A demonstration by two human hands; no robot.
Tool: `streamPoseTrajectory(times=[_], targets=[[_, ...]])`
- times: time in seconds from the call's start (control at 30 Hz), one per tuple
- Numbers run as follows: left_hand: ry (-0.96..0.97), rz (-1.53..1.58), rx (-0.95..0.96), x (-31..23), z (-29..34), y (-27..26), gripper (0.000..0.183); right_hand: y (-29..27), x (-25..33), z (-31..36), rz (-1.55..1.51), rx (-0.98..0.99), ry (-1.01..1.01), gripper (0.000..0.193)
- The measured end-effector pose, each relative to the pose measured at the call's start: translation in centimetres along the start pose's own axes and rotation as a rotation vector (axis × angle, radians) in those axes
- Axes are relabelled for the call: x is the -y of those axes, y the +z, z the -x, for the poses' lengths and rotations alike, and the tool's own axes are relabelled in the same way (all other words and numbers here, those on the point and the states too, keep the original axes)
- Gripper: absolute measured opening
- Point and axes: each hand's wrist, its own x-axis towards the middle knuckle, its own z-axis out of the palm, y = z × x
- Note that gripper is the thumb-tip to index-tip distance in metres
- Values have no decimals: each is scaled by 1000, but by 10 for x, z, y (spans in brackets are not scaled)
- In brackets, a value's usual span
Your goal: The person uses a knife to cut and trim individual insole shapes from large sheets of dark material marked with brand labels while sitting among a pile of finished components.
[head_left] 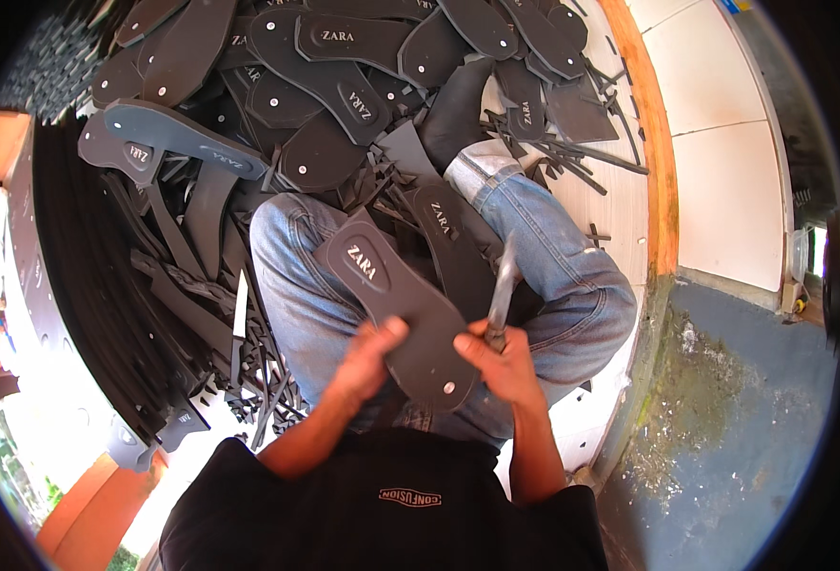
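Note:
A dark grey shoe sole with light lettering in an oval at its heel end slants across my lap. My left hand is closed on its left edge, the thumb lying on top. My right hand grips a knife, its blade pointing up and blurred by motion. The right thumb also presses on the sole's right edge, near the round pale dot at its wide end. Just beyond, between my legs, another lettered sole lies partly covered.
A heap of dark soles spreads over the floor ahead. Thin black offcuts are scattered at its right, and more lie by my left knee near a narrow white blade-like piece. Stacked dark sheets stand left; an orange-brown edge runs along the right.

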Motion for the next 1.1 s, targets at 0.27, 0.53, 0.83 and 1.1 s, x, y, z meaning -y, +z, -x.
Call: streamPoseTrajectory(times=[0.27, 0.53, 0.83, 1.1], targets=[[178, -242, 97, -74, -34, -6, 22, 17, -13, 37, 221, -69, -35, 37], [41, -451, 232, -62, -23, 16, 24, 9, -32, 24, 557, -306, -175, 45], [2, -613, 299, -65, -21, 25, 30, 4, -25, 18, 624, -270, -209, 34], [105, -638, 220, -58, -22, 18, 37, 1, 23, -34, 477, -317, -271, 27]])
